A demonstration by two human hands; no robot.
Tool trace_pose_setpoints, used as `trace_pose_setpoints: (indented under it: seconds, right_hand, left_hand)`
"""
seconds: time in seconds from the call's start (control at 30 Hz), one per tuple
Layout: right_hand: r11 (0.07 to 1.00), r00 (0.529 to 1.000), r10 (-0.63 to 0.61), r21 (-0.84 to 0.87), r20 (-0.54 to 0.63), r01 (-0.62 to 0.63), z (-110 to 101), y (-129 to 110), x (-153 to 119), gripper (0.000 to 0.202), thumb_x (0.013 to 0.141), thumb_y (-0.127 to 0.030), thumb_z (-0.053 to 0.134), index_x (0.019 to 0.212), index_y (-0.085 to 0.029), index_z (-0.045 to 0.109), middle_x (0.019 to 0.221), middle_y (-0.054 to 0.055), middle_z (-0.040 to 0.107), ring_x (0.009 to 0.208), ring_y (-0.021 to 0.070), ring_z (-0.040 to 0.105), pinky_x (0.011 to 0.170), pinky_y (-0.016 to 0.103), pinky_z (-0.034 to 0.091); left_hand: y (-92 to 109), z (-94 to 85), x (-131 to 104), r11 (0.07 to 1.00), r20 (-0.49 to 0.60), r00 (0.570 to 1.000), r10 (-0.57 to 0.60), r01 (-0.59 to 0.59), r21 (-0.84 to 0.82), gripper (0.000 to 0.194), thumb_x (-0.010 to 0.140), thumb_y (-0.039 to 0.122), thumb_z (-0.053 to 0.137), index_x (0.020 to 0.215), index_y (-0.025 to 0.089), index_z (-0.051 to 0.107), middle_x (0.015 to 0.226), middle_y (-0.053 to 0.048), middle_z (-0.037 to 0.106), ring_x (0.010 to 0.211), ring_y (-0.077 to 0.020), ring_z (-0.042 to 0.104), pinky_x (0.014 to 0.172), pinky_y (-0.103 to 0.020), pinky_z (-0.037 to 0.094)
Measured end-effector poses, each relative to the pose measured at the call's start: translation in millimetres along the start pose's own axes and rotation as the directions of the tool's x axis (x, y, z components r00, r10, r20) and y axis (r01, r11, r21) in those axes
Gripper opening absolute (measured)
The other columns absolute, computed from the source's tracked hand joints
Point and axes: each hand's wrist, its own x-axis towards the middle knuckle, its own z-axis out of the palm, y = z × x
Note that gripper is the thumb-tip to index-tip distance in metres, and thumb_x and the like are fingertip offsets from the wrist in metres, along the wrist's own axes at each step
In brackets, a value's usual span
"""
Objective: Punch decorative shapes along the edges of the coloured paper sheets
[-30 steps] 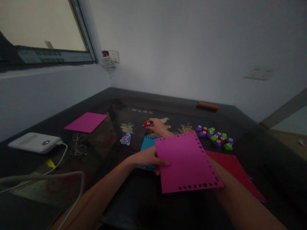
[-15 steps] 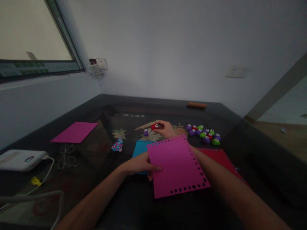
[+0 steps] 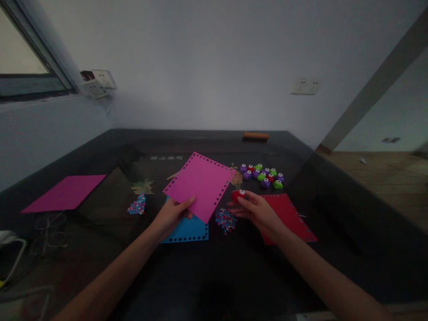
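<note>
My left hand (image 3: pixel 172 215) pinches the near corner of a pink sheet of paper (image 3: pixel 200 180), thumb on top. Small shaped holes run along several of its edges. The sheet is held tilted above a blue sheet (image 3: pixel 187 231), covering much of it. Between the thumb and fingers of my right hand (image 3: pixel 256 209) is a small red paper punch (image 3: pixel 237 195) with a white eye-like button. Just left of that hand lies a pile of punched confetti (image 3: pixel 226 220). A red sheet (image 3: pixel 286 214) with a punched border lies partly beneath my right wrist.
Several purple, green and red paper punches (image 3: pixel 261 174) stand grouped at the right. Further left are another confetti pile (image 3: pixel 137 205) and a plain pink sheet (image 3: pixel 65 194). A brown roll (image 3: pixel 256 135) lies near the wall. Cables (image 3: pixel 48 234) lie at the left edge.
My right hand has come back from behind the pink sheet to its right side, holding the red punch. The pink sheet has turned and moved left and away, uncovering a confetti pile. My view has shifted right.
</note>
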Motion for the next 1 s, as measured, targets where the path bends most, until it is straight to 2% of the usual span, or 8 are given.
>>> trace_pose_setpoints:
  seconds: [0.13,0.27,0.33,0.43,0.53,0.63,0.8,1.0]
  right_hand:
    - [0.985,0.998,0.048,0.167,0.034,-0.053,1,8,-17,0.037,0.07,-0.03,0.075,0.102,-0.018,0.061,0.091,0.007,0.073,0.079,0.0192,0.071,0.072,0.029,0.054]
    - [0.951,0.998,0.059,0.303,-0.002,-0.056,-2,12,-24,0.043,0.067,-0.025,0.077,0.107,-0.019,0.063,0.096,0.004,0.071,0.088,0.0198,0.069,0.084,0.033,0.052]
    - [0.946,0.998,0.062,0.319,-0.011,-0.056,-4,12,-26,0.045,0.068,-0.025,0.077,0.11,-0.02,0.063,0.096,0.004,0.07,0.09,0.0192,0.068,0.087,0.034,0.051]
    - [0.947,0.996,0.088,0.311,-0.029,-0.075,-4,11,-27,0.043,0.068,-0.026,0.077,0.109,-0.02,0.065,0.089,0.002,0.07,0.083,0.0164,0.068,0.082,0.032,0.053]
    - [0.947,0.989,0.139,0.299,-0.043,-0.12,-1,10,-28,0.043,0.066,-0.027,0.079,0.107,-0.019,0.066,0.088,0.002,0.068,0.076,0.0129,0.066,0.074,0.028,0.054]
    - [0.947,0.982,0.187,0.264,-0.001,-0.18,3,11,-29,0.05,0.063,-0.027,0.08,0.11,-0.02,0.063,0.088,0.003,0.067,0.072,0.0132,0.066,0.066,0.027,0.055]
    - [0.954,0.976,0.215,0.21,0.019,-0.214,3,13,-31,0.043,0.061,-0.028,0.081,0.099,-0.02,0.063,0.085,0.002,0.066,0.071,0.0159,0.068,0.062,0.027,0.053]
    - [0.966,0.982,0.188,0.175,0.034,-0.191,3,14,-32,0.043,0.064,-0.027,0.079,0.105,-0.022,0.065,0.096,0.004,0.068,0.083,0.0143,0.064,0.072,0.028,0.052]
  left_hand:
    - [-5,26.5,9,0.999,-0.048,0.999,-0.01,0.008,-0.05,0.03,0.062,0.032,0.079,0.073,0.013,0.057,0.053,0.003,0.056,0.041,-0.0073,0.048,0.041,-0.018,0.038]
    - [-20,43.9,10,0.997,-0.108,0.994,-0.015,0.007,-0.075,0.03,0.063,0.035,0.077,0.074,0.014,0.059,0.055,0.003,0.059,0.043,-0.0081,0.05,0.042,-0.019,0.041]
    - [-23,44.7,6,1.0,-0.107,0.994,-0.024,0.023,-0.013,0.027,0.068,0.036,0.074,0.07,0.014,0.058,0.051,0.003,0.058,0.043,-0.0085,0.049,0.044,-0.019,0.041]
    - [-20,40.4,0,0.988,-0.093,0.996,0.0,0.014,0.153,0.027,0.074,0.035,0.068,0.062,0.014,0.057,0.048,0.002,0.058,0.043,-0.0097,0.05,0.046,-0.02,0.041]
    - [-12,37.2,-3,0.936,-0.105,0.994,0.036,0.003,0.352,0.03,0.074,0.035,0.067,0.053,0.015,0.056,0.045,0.001,0.058,0.043,-0.012,0.052,0.048,-0.023,0.043]
    - [-8,36.5,-3,0.879,-0.126,0.991,0.043,0.022,0.476,0.031,0.073,0.033,0.066,0.048,0.017,0.056,0.045,-0.001,0.06,0.044,-0.0143,0.056,0.052,-0.025,0.047]
    - [-9,34.3,-4,0.836,-0.123,0.99,0.07,0.009,0.548,0.031,0.074,0.032,0.063,0.046,0.018,0.057,0.047,-0.002,0.064,0.048,-0.0155,0.06,0.056,-0.025,0.05]
    - [-6,35.7,-8,0.828,-0.111,0.99,0.091,-0.013,0.56,0.028,0.073,0.031,0.064,0.049,0.018,0.058,0.047,0.0,0.063,0.045,-0.0141,0.058,0.053,-0.024,0.049]
